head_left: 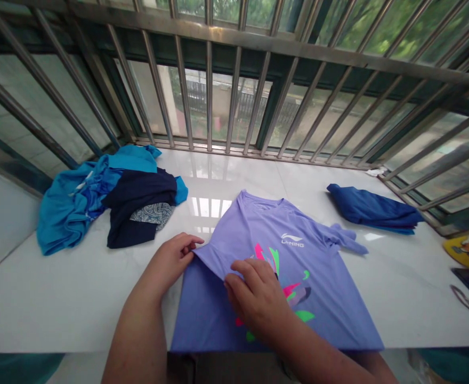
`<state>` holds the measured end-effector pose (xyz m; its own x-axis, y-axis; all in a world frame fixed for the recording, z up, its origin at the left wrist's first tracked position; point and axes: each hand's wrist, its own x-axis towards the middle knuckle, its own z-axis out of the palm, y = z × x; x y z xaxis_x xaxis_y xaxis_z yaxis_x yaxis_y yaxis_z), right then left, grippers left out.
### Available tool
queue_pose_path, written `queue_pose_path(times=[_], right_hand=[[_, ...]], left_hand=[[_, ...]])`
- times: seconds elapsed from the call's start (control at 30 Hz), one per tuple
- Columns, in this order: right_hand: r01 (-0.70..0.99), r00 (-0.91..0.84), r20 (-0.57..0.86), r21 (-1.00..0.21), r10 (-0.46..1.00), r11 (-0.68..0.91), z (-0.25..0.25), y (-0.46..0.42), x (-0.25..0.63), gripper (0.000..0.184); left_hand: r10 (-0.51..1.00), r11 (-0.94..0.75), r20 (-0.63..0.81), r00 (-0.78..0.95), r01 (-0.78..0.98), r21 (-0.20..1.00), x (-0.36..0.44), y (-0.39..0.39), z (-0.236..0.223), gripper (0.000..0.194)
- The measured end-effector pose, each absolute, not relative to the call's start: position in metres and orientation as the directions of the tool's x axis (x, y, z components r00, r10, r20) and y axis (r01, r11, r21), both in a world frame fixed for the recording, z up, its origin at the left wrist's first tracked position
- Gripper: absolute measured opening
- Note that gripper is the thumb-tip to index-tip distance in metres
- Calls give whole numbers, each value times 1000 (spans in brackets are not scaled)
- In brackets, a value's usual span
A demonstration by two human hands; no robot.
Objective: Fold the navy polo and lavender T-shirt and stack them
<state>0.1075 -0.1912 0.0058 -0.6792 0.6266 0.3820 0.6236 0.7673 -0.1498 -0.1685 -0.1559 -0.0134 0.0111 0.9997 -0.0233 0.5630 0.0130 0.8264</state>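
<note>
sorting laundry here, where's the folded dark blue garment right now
In the head view the folded dark blue garment lies on the white counter, far right by the window bars, beyond the purple t-shirt.

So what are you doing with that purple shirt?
A person has a purple T-shirt spread face up on a white counter by a barred window. The left hand pinches the shirt's left sleeve edge, which is folded in over the front, while the right hand presses flat on the printed chest. A heap of blue and navy clothes lies to the left, and a folded blue garment to the right.
</note>
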Motion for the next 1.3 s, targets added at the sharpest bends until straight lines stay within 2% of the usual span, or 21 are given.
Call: queue_pose_path(times=[0.1, 0.2, 0.3, 0.4, 0.53, 0.7, 0.93, 1.07, 1.2, 1.3], right_hand=[[544, -763, 301, -180, 572, 820, 13, -203, 107, 11], [539, -799, 177, -211, 574, 815, 12, -200, 112, 22], [740, -619, 155, -214, 770, 638, 11, -179, 121, 20], [915, -380, 65, -122, 923, 385, 11, -149, 126, 23], [964, -265, -66, 5, 962, 266, 7, -119, 127, 21], [980, -193, -89, 25, 977, 196, 10, -103, 129, 23], [978, -196, -12, -74, 981, 194, 27, -61, 103, 39], [977, -176, -28, -130, 984, 171, 25, -8, 78, 49], [967, -223, -105, -145, 969, 207, 16, 37, 60, 38], [958, -259, -103, -158, 960, 241, 9, 57, 56, 32]], left_hand=[[998, -32, 0, 60, 542, 840, -167, -157, -11, 38], [991, -84, 17, 131, 523, 849, -169, -158, -11, 38], [985, -87, -10, 171, 546, 833, -173, -160, -11, 34], [983, -87, -28, 179, 603, 793, -174, -163, -9, 32], [994, -74, -5, 114, 680, 730, -171, -162, -8, 27], [990, -44, 129, -55, 750, 660, -176, -156, -13, 27], [999, 43, -31, -31, 720, 693, -179, -158, -11, 37], [998, 56, -68, -15, 740, 671, -178, -155, -13, 29], [995, 76, -100, -12, 740, 669, -179, -154, -14, 24], [993, 104, -111, -37, 725, 681, -180, -154, -15, 23]])
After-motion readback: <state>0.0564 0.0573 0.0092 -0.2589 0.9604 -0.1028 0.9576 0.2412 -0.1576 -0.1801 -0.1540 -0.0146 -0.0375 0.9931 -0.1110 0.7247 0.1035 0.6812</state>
